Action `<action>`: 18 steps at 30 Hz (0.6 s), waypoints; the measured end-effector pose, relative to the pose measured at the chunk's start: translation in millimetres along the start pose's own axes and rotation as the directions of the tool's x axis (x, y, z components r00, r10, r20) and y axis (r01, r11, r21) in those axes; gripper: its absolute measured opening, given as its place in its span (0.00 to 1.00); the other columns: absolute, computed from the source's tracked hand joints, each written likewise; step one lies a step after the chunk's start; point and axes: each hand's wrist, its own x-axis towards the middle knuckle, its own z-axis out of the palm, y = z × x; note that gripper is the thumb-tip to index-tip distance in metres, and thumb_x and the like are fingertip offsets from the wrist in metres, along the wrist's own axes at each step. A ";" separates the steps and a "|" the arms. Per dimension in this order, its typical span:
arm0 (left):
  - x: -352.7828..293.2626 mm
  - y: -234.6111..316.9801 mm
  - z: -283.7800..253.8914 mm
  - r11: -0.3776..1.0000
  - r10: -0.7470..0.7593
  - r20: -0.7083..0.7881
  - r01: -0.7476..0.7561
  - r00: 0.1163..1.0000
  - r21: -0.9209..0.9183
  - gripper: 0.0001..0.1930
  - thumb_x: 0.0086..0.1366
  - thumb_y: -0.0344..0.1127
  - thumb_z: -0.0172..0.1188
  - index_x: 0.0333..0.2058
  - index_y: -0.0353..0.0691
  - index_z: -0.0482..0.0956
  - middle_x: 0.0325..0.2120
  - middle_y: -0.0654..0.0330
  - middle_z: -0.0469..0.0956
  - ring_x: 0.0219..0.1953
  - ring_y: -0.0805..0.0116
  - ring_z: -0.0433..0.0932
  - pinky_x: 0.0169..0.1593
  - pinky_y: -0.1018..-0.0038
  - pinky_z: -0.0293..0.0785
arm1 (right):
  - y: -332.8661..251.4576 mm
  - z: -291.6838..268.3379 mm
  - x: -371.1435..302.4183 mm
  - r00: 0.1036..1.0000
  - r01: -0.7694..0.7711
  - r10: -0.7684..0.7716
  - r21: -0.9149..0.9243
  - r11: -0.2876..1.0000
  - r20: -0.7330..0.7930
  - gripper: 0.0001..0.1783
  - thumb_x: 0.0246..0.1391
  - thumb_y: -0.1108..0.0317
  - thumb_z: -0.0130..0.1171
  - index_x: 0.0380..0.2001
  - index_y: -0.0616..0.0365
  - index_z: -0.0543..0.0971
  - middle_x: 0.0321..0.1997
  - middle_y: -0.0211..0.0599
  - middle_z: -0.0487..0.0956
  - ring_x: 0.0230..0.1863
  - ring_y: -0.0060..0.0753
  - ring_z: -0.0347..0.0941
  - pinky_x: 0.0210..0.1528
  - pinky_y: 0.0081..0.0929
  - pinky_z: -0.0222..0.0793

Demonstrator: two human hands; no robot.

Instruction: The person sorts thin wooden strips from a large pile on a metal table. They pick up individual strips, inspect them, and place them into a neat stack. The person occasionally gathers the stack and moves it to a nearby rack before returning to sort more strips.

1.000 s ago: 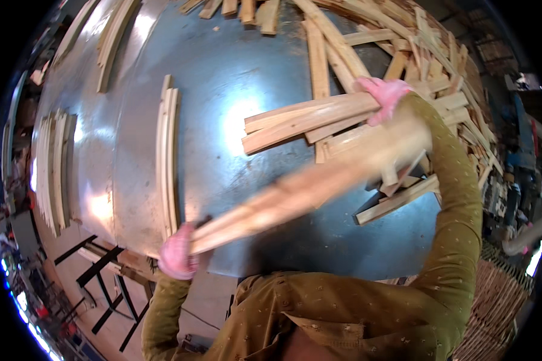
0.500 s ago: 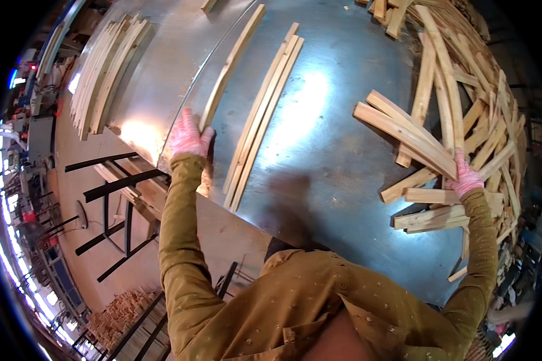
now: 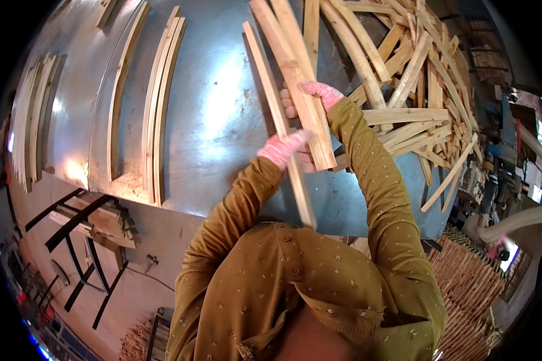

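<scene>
In my left hand, gloved in pink and white, is a narrow wooden strip that slants across the metal table, its near end close to my body. My right hand, in a matching glove, is wrapped round wider wooden strips just to the right of it. Both hands are close together, and the held strips run nearly side by side. Part of the left fingers lies hidden behind the wood.
A jumbled pile of wooden strips covers the table's right side. Sorted strips lie in the middle left, a single strip beside them, and a row of strips farther left. A black metal rack stands below the table edge.
My left hand has come right from the table's left side and now grips a narrow strip. The right hand has drawn the wider strips leftward off the pile. The view has shifted right.
</scene>
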 end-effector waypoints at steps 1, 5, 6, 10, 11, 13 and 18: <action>-5.7 5.9 -8.9 1.000 -0.017 -0.144 0.018 0.989 0.004 0.34 0.57 0.57 0.66 0.50 0.33 0.72 0.34 0.45 0.80 0.28 0.56 0.81 0.30 0.62 0.81 | -0.6 3.3 -1.6 0.995 0.024 -0.031 0.076 0.997 0.096 0.22 0.56 0.59 0.60 0.47 0.66 0.75 0.37 0.44 0.80 0.32 0.37 0.77 0.41 0.31 0.77; 9.3 5.5 -74.1 0.937 0.278 -0.474 -0.126 0.836 0.327 0.33 0.61 0.71 0.48 0.34 0.39 0.68 0.16 0.57 0.70 0.12 0.62 0.71 0.18 0.66 0.72 | 25.9 3.6 -2.6 0.986 0.053 -0.084 0.206 0.977 0.146 0.20 0.59 0.62 0.59 0.49 0.65 0.74 0.36 0.42 0.81 0.34 0.38 0.78 0.41 0.34 0.77; 21.9 5.4 -93.2 0.875 0.347 -0.517 -0.073 0.782 0.478 0.34 0.63 0.69 0.49 0.36 0.35 0.71 0.20 0.52 0.75 0.19 0.58 0.76 0.25 0.63 0.75 | 36.1 6.3 -2.2 0.993 0.094 -0.098 0.051 0.994 0.066 0.21 0.58 0.61 0.60 0.48 0.65 0.75 0.36 0.42 0.81 0.34 0.37 0.78 0.41 0.33 0.77; 17.3 41.5 -79.4 0.636 0.493 -0.489 0.085 0.719 0.767 0.35 0.60 0.62 0.56 0.44 0.28 0.75 0.33 0.43 0.80 0.37 0.51 0.80 0.44 0.62 0.75 | 78.7 7.8 14.0 0.957 0.136 -0.204 -0.300 0.944 -0.206 0.25 0.51 0.56 0.68 0.47 0.62 0.77 0.35 0.40 0.82 0.35 0.33 0.78 0.40 0.28 0.73; 18.4 43.6 -80.1 0.637 0.471 -0.499 0.111 0.727 0.763 0.36 0.59 0.59 0.60 0.48 0.26 0.75 0.38 0.40 0.80 0.43 0.48 0.80 0.48 0.62 0.73 | 81.1 20.9 7.9 0.952 0.121 -0.198 -0.308 0.944 -0.234 0.27 0.50 0.56 0.69 0.48 0.61 0.77 0.36 0.40 0.82 0.36 0.32 0.78 0.40 0.28 0.73; 15.4 52.0 -73.7 0.629 0.461 -0.452 0.078 0.764 0.774 0.39 0.56 0.65 0.57 0.47 0.28 0.76 0.39 0.42 0.80 0.43 0.51 0.80 0.49 0.64 0.73 | 90.2 46.9 11.1 0.861 0.014 -0.350 -0.671 0.741 -0.369 0.29 0.50 0.54 0.68 0.50 0.62 0.76 0.42 0.41 0.81 0.40 0.32 0.78 0.44 0.29 0.73; 19.8 47.9 -81.2 0.561 0.528 -0.403 0.050 0.747 0.827 0.39 0.55 0.62 0.62 0.51 0.31 0.74 0.41 0.44 0.80 0.45 0.51 0.79 0.50 0.64 0.72 | 102.0 67.0 12.6 0.914 0.156 -0.302 -0.452 0.878 -0.271 0.22 0.59 0.58 0.58 0.52 0.61 0.71 0.40 0.41 0.79 0.36 0.34 0.77 0.41 0.33 0.76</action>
